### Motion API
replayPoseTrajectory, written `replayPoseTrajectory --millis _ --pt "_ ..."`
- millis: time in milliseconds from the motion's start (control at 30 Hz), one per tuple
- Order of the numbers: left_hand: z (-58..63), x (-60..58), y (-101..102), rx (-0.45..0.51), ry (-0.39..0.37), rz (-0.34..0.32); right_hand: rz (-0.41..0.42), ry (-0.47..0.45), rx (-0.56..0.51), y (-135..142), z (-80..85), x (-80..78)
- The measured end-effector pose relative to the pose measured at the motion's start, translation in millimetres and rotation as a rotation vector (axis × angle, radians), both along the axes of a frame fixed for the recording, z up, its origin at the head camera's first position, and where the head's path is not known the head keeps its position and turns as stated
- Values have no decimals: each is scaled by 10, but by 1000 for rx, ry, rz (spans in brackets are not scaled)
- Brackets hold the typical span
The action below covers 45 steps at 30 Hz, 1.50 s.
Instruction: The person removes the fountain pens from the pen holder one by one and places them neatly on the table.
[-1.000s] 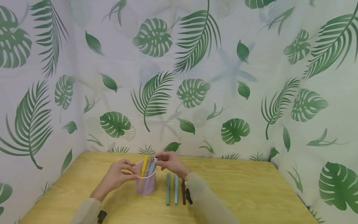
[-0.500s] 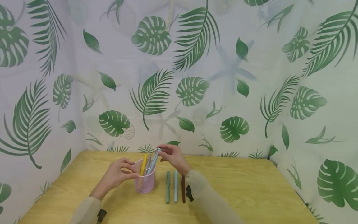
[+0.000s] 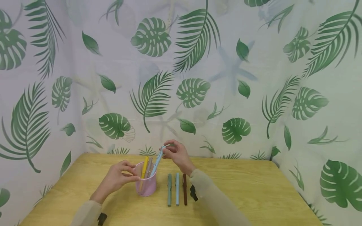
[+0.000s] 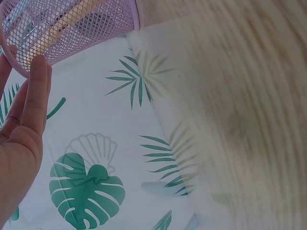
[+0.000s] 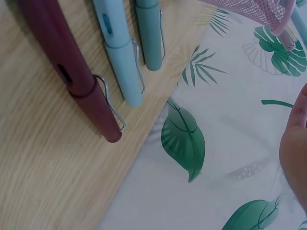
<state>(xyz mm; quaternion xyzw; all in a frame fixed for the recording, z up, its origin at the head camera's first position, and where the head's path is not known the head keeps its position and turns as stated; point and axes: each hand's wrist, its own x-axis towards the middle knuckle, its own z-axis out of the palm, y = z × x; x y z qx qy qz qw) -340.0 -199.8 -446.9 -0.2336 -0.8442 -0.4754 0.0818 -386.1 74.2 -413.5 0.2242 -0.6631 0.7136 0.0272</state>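
A pink mesh pen holder (image 3: 146, 189) stands on the table. My left hand (image 3: 116, 177) holds it at the left side of its rim, thumb on the near side and fingers on the far side; the left wrist view shows fingers (image 4: 36, 96) against the mesh. My right hand (image 3: 178, 154) pinches the upper end of a light blue pen (image 3: 158, 160), whose lower end is still inside the holder, tilted right. A yellow pen (image 3: 145, 166) and a greyish pen (image 3: 150, 164) stand in the holder too.
Right of the holder, a green pen (image 3: 169, 191), a light blue pen (image 3: 177, 191) and a dark red pen (image 3: 185, 191) lie side by side on the wooden table (image 3: 240, 191). Behind the table's far edge hangs a leaf-patterned white cloth (image 3: 203, 131).
My right hand has risen and moved slightly right, drawing the light blue pen partly up out of the holder. My left hand has stayed at the rim.
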Motion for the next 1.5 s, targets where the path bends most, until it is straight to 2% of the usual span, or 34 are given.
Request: replayPoseTrajectory --millis 500,767,1233,1500 --pt "4 -3 5 -10 3 2 -75 14 -90 90 11 -29" --pt "-4 -7 15 45 2 -30 -107 -48 -213 173 64 -40" --pt "-17 6 7 16 9 -15 -138 -109 -192 268 49 -55" --pt "3 22 10 23 -4 -14 -169 -106 -100 357 0 -32"
